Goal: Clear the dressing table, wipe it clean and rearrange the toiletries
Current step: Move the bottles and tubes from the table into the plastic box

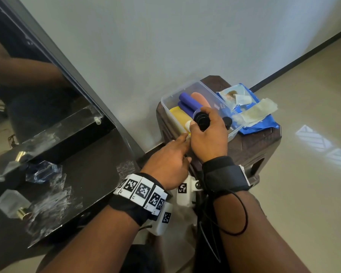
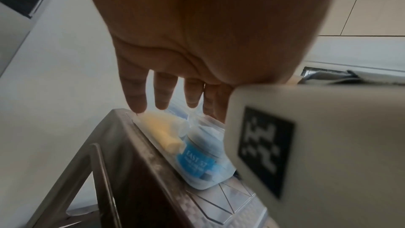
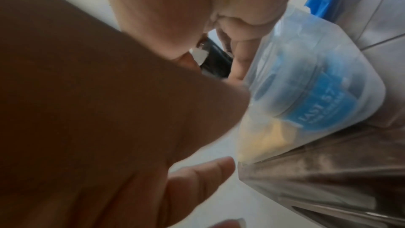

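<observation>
Black item [image 1: 202, 121] – mostly hidden by right hand [image 1: 209, 134].

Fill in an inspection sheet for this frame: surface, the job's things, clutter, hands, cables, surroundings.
Surface: dark dressing table with shiny smears; a brown plastic stool stands beside it.
Job's things: clear plastic container on the stool holds blue tubes, a peach item and a yellow one; two glass perfume bottles remain on the table.
Clutter: blue wipes pack with a used wipe on it, on the stool behind the container.
Hands: right hand grips a black round object over the container; left hand has straight fingers at the container's near edge.
Cables: black cord loops from the right wristband.
Surroundings: mirror, white wall, tiled floor.
</observation>
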### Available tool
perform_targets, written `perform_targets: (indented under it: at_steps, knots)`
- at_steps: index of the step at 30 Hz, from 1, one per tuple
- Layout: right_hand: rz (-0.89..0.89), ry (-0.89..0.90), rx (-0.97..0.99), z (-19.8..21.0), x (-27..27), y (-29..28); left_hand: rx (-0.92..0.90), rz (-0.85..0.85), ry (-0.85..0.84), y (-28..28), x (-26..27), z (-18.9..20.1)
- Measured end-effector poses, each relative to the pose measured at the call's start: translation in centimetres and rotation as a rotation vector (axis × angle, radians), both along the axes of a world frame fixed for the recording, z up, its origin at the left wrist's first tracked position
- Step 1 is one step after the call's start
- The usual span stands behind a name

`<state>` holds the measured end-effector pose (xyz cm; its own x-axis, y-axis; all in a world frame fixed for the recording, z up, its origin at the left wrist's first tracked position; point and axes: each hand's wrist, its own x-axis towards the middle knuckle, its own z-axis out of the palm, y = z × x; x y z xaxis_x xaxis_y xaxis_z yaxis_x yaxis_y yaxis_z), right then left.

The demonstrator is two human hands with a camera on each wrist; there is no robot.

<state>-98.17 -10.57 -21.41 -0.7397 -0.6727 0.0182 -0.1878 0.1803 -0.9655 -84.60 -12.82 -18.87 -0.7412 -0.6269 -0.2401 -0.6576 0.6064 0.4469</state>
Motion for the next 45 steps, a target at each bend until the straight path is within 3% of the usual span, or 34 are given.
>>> perform_targets:
  at_steps: [12, 16, 20, 23, 26, 29, 32, 35, 37, 42, 45]
  knots:
    - [0.041, 0.046, 0.020, -0.4, 0.4, -0.2, -0.007, 0.019, 0.003, 0.4, 0.5, -0.1]
    - [0.031, 0.087, -0.035, -0.4, 0.4, -0.4, -0.007, 0.112, 0.120, 0.9, 2.5, 0.9]
    - [-0.028, 0.197, -0.112, 0.4, 1.2, 0.0, -0.034, 0.271, 0.307, 2.5, 7.9, 3.0]
    - [0.109, 0.238, -0.165, 1.7, 3.7, 1.0, -0.082, 0.447, 0.309, 3.3, 12.1, 4.1]
    - [0.366, 0.308, -0.200, 2.3, 7.6, 1.8, -0.211, 0.573, 0.323, 3.6, 16.1, 5.1]
    - [0.555, 0.354, -0.193, 2.1, 9.9, 2.1, -0.444, 0.693, 0.281, 3.2, 20.7, 5.9]
    - [0.598, 0.387, -0.175, 1.7, 10.2, 2.4, -0.581, 0.863, 0.140, 2.5, 25.5, 6.0]
    - [0.600, 0.377, -0.123, 1.4, 9.8, 2.5, -0.471, 1.040, -0.055, 1.8, 29.2, 5.1]
    - [0.594, 0.362, -0.101, 1.2, 9.7, 2.5, -0.357, 1.069, -0.152, 1.5, 30.9, 4.0]
    - [0.583, 0.306, -0.085, 0.7, 9.6, 2.7, -0.264, 0.997, -0.231, 0.9, 32.1, 2.5]
    - [0.602, 0.274, -0.062, 0.4, 9.6, 2.5, -0.275, 1.001, -0.197, 0.5, 32.4, 2.4]
